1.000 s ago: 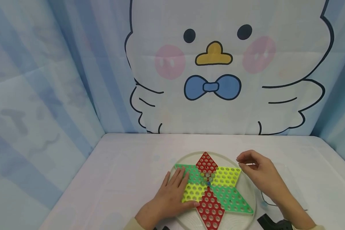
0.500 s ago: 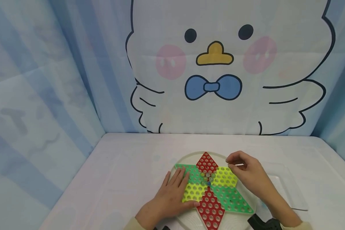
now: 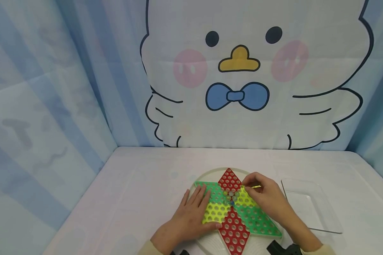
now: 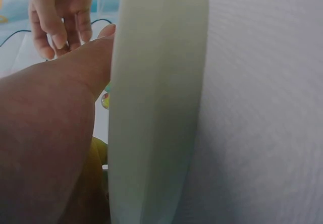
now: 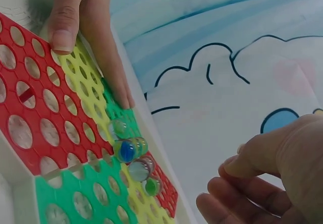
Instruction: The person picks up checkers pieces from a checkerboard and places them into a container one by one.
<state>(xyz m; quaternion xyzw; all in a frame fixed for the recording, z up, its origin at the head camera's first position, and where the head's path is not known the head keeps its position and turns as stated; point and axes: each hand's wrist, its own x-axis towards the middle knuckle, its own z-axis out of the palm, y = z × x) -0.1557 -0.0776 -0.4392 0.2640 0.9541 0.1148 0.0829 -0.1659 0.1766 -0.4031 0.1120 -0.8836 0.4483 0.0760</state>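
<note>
A star-shaped Chinese checkers board [image 3: 233,232] in red, green and yellow lies on a round pale base [image 3: 207,175]. My left hand [image 3: 191,216] rests on its left side, fingers straight and spread, thumb beside the near red point. Glass marbles [image 3: 231,194] cluster at the board's middle; the right wrist view shows a blue one [image 5: 125,151] and a green-centred one [image 5: 151,186]. Above the far right yellow section, my right hand [image 3: 268,194] has thumb and index finger brought close, the other fingers curled. I cannot tell whether a marble sits between those fingertips.
A clear plastic tray [image 3: 312,205] lies on the white table [image 3: 140,184] to the right of the board. A curtain with a cartoon bird [image 3: 236,124] hangs behind the table's far edge. Dark wrist mounts [image 3: 284,249] show at the bottom.
My right hand has moved left, from beside the clear tray to over the board's yellow section, uncovering the tray. The left hand and the marbles stay where they were.
</note>
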